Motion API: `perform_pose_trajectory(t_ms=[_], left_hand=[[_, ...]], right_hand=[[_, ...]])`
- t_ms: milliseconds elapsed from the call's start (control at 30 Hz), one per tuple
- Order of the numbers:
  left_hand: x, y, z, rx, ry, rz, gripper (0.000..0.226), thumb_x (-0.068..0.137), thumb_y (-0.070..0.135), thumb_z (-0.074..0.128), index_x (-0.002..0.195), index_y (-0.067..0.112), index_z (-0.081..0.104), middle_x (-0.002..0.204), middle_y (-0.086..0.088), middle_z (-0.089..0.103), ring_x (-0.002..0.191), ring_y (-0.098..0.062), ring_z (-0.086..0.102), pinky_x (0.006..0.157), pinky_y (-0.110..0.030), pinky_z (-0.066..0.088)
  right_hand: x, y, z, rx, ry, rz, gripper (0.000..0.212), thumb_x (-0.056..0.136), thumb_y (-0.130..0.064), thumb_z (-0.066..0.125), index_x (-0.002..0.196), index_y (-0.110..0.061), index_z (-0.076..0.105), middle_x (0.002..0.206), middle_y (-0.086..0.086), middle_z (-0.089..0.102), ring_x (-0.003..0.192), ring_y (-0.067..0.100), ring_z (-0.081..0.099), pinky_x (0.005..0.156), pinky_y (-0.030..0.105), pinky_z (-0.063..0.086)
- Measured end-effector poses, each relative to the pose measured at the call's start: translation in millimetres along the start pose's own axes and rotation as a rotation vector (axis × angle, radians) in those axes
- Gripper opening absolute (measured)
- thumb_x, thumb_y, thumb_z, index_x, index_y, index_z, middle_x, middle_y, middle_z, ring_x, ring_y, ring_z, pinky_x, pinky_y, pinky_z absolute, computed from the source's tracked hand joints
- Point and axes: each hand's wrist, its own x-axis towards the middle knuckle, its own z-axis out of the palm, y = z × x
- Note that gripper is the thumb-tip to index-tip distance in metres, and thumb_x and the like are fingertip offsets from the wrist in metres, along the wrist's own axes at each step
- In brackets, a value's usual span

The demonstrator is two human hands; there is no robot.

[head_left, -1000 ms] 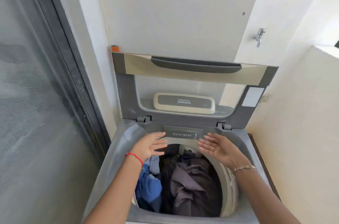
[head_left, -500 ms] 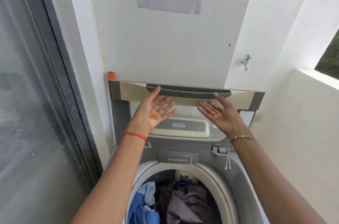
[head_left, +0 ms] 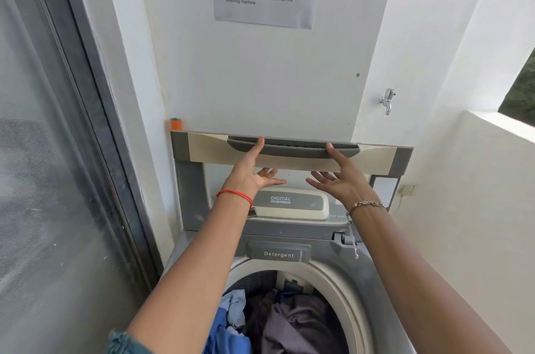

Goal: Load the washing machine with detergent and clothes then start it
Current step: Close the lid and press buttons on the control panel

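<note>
Beige lid [head_left: 289,163] upright | left hand [head_left: 249,177], right hand [head_left: 342,180] now risen from drum [head_left: 343,277] to it | fingers spread, thumbs touching handle [head_left: 292,148], nothing clamped | clothes [head_left: 289,323] in drum | closing looks next

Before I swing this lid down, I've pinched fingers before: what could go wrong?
Both the left hand and the right hand have fingers spread under the raised lid; they could get trapped as it shuts. The right wrist's bracelet chain dangles beside the hinge and might snag.
</note>
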Motion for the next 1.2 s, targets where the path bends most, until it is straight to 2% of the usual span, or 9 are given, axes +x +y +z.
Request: perform_pose_trajectory(t_ms=[100,267,467,567,700,800,867,1033,1200], left_hand=[[-2.8,-2.2,0.3,0.017,0.002,0.010,0.074,0.075,0.028,0.076,0.134,0.016,0.033,0.136,-0.020,0.035,0.125,-0.038,0.043,0.102,-0.071,0.026],[-4.0,-10.7,3.4,-0.011,-0.018,0.048,0.057,0.072,0.040,0.076,0.113,0.020,0.042,0.123,-0.013,0.038,0.122,-0.037,0.041,0.099,-0.074,0.027],[-13.6,-13.4,5.0,0.004,-0.042,0.084,0.049,0.067,0.044,0.078,0.095,0.015,0.051,0.102,-0.013,0.054,0.107,-0.036,0.049,0.096,-0.070,0.036],[-28.2,-18.0,3.9,0.018,-0.015,0.097,0.045,0.070,0.045,0.076,0.091,0.015,0.050,0.099,-0.012,0.051,0.104,-0.034,0.049,0.097,-0.067,0.038],[-56.1,-25.7,1.5,-0.001,0.028,0.130,0.035,0.078,0.031,0.073,0.093,0.007,0.052,0.099,-0.014,0.055,0.099,-0.034,0.051,0.088,-0.062,0.044],[-79.9,-33.6,-5.7,-0.022,0.101,0.202,0.047,0.081,0.017,0.071,0.121,0.004,0.050,0.118,-0.019,0.057,0.096,-0.037,0.055,0.078,-0.060,0.050],[-97.3,-43.5,-15.3,0.011,0.157,0.215,0.050,0.083,0.010,0.068,0.127,0.002,0.046,0.117,-0.021,0.056,0.092,-0.037,0.057,0.066,-0.059,0.051],[-138.1,-89.7,-73.4,0.072,0.231,0.080,0.023,0.086,0.005,0.062,0.105,0.004,0.049,0.096,-0.018,0.058,0.076,-0.032,0.060,0.058,-0.055,0.049],[-159.0,-144.4,-139.4,0.057,0.332,-0.026,0.015,0.083,0.006,0.065,0.095,0.007,0.056,0.098,-0.018,0.065,0.080,-0.029,0.064,0.054,-0.048,0.052]], right_hand=[[-1.2,2.8,-1.7,-0.003,-0.015,-0.013,0.060,0.074,-0.021,0.077,0.119,-0.012,0.040,0.100,0.017,0.047,0.109,0.036,0.054,0.094,0.054,0.047],[-11.6,-0.6,6.0,-0.023,0.006,0.011,0.035,0.072,-0.024,0.076,0.086,-0.015,0.046,0.097,0.014,0.044,0.086,0.035,0.054,0.082,0.049,0.049],[-29.2,0.8,1.3,0.012,-0.023,0.012,0.042,0.067,-0.031,0.081,0.092,-0.016,0.052,0.102,0.012,0.047,0.093,0.033,0.051,0.085,0.057,0.049],[-42.0,5.2,-5.1,0.072,-0.061,-0.037,0.048,0.070,-0.028,0.079,0.108,-0.011,0.055,0.113,0.014,0.055,0.105,0.034,0.056,0.080,0.055,0.053],[-65.5,9.1,-12.2,0.070,-0.022,-0.106,0.053,0.073,-0.022,0.077,0.118,-0.006,0.053,0.110,0.015,0.062,0.096,0.031,0.064,0.074,0.054,0.055],[-92.1,9.8,-20.1,0.061,-0.001,-0.106,0.034,0.079,-0.011,0.071,0.105,-0.003,0.053,0.103,0.016,0.061,0.088,0.034,0.064,0.070,0.056,0.054],[-111.4,13.6,-29.7,0.045,0.030,-0.074,0.023,0.082,-0.004,0.065,0.098,-0.002,0.050,0.098,0.018,0.056,0.086,0.038,0.061,0.065,0.057,0.051],[-155.9,56.0,-80.7,0.055,0.106,0.092,0.019,0.083,0.003,0.059,0.095,-0.005,0.046,0.112,0.023,0.050,0.092,0.044,0.057,0.067,0.060,0.048],[-180.2,116.6,-145.1,0.083,0.146,0.236,0.016,0.083,0.001,0.060,0.096,-0.003,0.051,0.095,0.019,0.062,0.093,0.039,0.061,0.066,0.059,0.054]])
